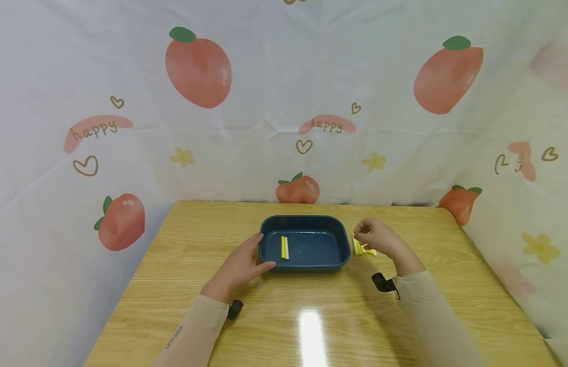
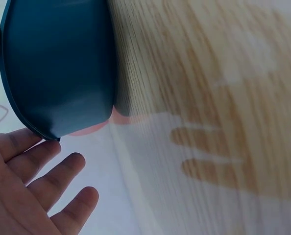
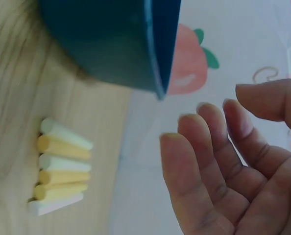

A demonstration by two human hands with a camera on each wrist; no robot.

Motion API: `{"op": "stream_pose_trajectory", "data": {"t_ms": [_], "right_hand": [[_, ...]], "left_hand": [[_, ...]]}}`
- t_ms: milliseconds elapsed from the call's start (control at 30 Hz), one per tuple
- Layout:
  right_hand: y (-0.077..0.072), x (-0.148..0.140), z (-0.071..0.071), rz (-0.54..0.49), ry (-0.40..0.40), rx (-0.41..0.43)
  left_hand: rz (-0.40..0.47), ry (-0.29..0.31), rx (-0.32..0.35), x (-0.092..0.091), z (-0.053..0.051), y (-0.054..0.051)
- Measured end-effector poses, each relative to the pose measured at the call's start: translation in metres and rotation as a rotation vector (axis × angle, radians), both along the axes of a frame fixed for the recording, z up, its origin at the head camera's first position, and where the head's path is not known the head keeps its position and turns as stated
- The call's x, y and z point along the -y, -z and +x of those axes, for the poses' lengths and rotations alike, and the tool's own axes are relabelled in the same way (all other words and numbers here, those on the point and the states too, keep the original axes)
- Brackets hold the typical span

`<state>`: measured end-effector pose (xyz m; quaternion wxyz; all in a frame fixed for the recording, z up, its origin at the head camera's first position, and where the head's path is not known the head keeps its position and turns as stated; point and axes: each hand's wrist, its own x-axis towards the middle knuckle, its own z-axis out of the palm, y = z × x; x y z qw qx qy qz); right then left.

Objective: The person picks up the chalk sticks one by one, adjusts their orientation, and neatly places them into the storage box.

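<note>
A dark blue rectangular dish [image 1: 307, 268] stands on the table. Inside it, toward its left end, a yellow chalk stick [image 1: 283, 247] and a white chalk stick [image 1: 286, 249] lie side by side. My left hand [image 1: 238, 266] touches the dish's left end, thumb at the front rim and fingers spread along the side; the left wrist view shows the fingertips against the rim [image 2: 18, 115]. Beyond the dish's right end, my right hand [image 1: 381, 239] hovers above a row of several white and yellow chalk sticks [image 3: 64, 164]. In the right wrist view its fingers are loosely bent, holding nothing.
The wooden table [image 1: 197, 224] meets a fruit-printed cloth [image 1: 247, 153] at the back, and the cloth continues along both sides. Bright light reflects off the tabletop near the front. A black wrist camera [image 1: 383, 282] sits at the right cuff, another [image 1: 235, 309] at the left.
</note>
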<state>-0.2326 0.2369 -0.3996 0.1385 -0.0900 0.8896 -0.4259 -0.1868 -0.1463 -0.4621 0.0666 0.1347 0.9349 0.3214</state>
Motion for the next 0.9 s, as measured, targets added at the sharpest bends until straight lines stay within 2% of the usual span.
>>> {"op": "stream_pose_trajectory", "data": {"t_ms": [267,433,667,900], "right_hand": [[0.02,-0.018,-0.004,0.058,0.134,-0.043],[0.034,-0.028,-0.01,0.11,0.183,-0.051],[0.052,-0.039,-0.017,0.104,0.235,0.008],[0.052,-0.044,-0.026,0.115,0.259,0.094]], "left_hand": [[0.008,-0.005,0.008,0.0,0.001,0.0],[0.007,-0.008,0.006,0.0,0.0,0.0],[0.004,-0.005,0.007,-0.001,0.0,0.001],[0.004,-0.005,0.008,-0.001,0.0,0.0]]}}
